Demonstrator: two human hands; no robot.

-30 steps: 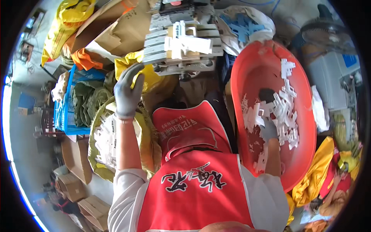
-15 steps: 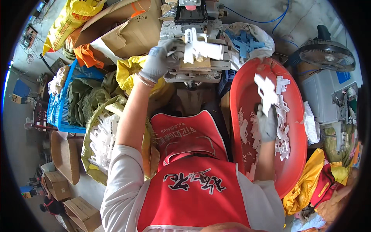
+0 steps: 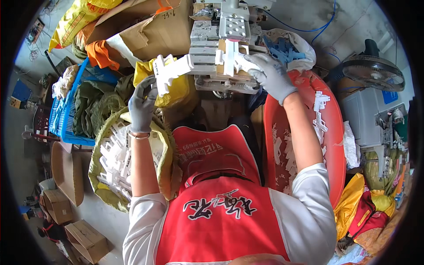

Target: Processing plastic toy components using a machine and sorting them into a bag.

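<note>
My left hand [image 3: 142, 106], in a grey glove, is raised above the open woven sack [image 3: 98, 176], its fingers curled at the edge of a white plastic toy gun [image 3: 170, 73]. The fingertips partly hide where they meet it. At the machine [image 3: 210, 66], my right hand [image 3: 274, 78], also gloved, grips one end of another white toy gun [image 3: 230, 58]. That piece rests over the small block on the machine's bed, under a perforated metal head [image 3: 235, 27].
White toy guns [image 3: 117, 152] fill the sack. More white pieces [image 3: 289, 159] lie in the red tub [image 3: 333, 163] at right. Blue pieces [image 3: 282, 48] sit in a white bag behind it. A blue basket [image 3: 66, 119], cardboard box [image 3: 150, 35] and fan [image 3: 373, 66] stand around.
My left hand has moved left and down from the machine with a toy gun. My right hand has brought another toy gun from the tub to the machine's bed.
</note>
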